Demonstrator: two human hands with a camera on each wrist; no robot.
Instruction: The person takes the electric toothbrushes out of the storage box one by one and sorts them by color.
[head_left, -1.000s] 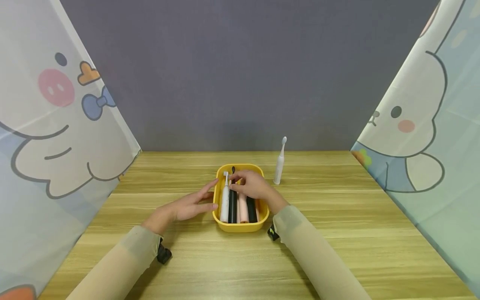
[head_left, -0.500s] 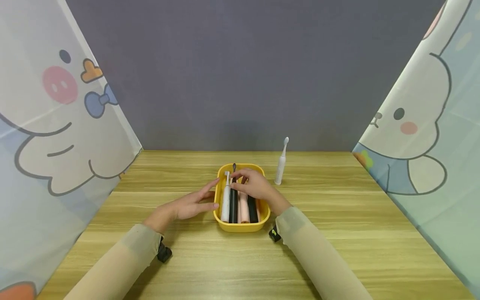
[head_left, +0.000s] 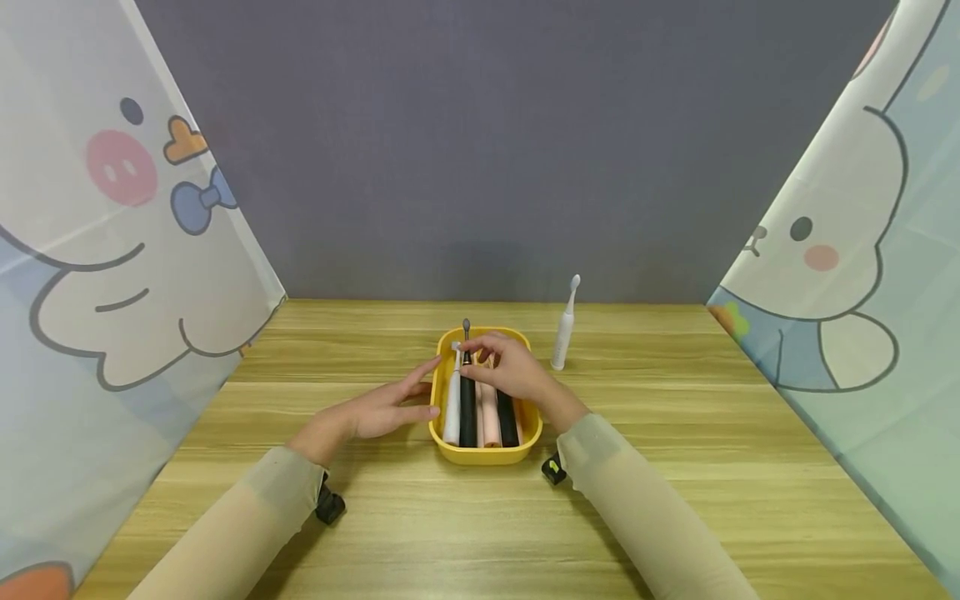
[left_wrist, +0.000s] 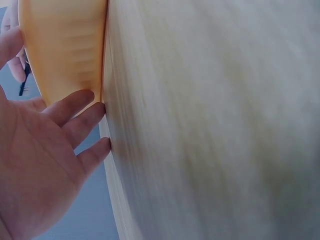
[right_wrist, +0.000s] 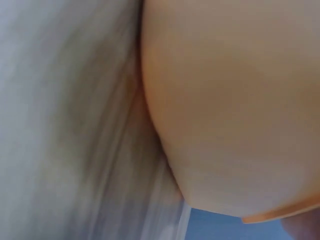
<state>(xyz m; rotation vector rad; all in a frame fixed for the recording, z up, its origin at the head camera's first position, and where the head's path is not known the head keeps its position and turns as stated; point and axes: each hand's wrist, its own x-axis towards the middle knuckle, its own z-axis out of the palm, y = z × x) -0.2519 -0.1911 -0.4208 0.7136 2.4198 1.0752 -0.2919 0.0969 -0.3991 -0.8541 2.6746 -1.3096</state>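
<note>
A yellow bin (head_left: 480,457) holds several electric toothbrushes side by side: a white one (head_left: 452,408) at the left, black and pink ones (head_left: 491,419) to its right. My right hand (head_left: 519,375) reaches over the bin and pinches a black electric toothbrush (head_left: 467,417) near its neck. That brush's head pokes up at the far rim, while its handle end stays in the bin. My left hand (head_left: 371,411) has its fingers spread against the bin's left side. In the left wrist view its fingers (left_wrist: 72,106) lie along the orange-looking bin wall (left_wrist: 70,45).
A white electric toothbrush (head_left: 562,337) stands upright on the wooden table (head_left: 420,533), right of the bin and toward the back. A grey panel (head_left: 480,167) rises behind the table, and cartoon-printed cloths (head_left: 832,250) flank it. The right wrist view is filled mostly by the bin wall (right_wrist: 235,110).
The black toothbrush's head has risen slightly past the far rim, with my right hand still at its neck. My left hand keeps its place at the bin. The whole view has shifted a little.
</note>
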